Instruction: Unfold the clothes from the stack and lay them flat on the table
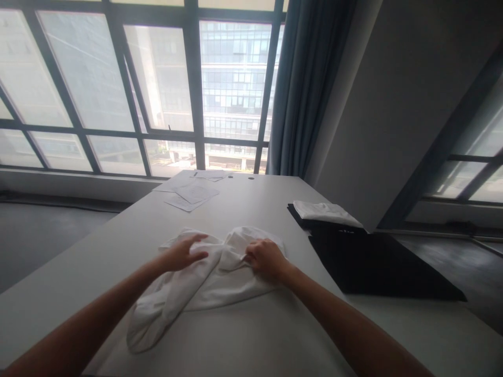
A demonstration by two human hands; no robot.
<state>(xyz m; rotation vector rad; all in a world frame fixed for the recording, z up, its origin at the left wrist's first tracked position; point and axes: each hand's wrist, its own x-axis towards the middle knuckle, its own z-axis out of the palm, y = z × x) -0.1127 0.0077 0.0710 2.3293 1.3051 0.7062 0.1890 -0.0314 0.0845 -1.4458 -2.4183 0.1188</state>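
A crumpled white cloth garment [220, 283] lies in a loose heap on the table in front of me; its exact kind does not show. My left hand [183, 254] is over the left part of the heap, thumb and fingers apart, with nothing between them. On the right part, my right hand [267, 257] has its fingers curled into a bunched fold of the fabric. One long end of the cloth trails toward me at the lower left.
The white table [251, 201] stretches away to the windows. Several paper sheets [192, 196] lie at its far left. Along the right edge are a folded white cloth [326, 212] and a flat black cloth [381, 264]. A blue-grey curtain [308, 89] hangs beyond.
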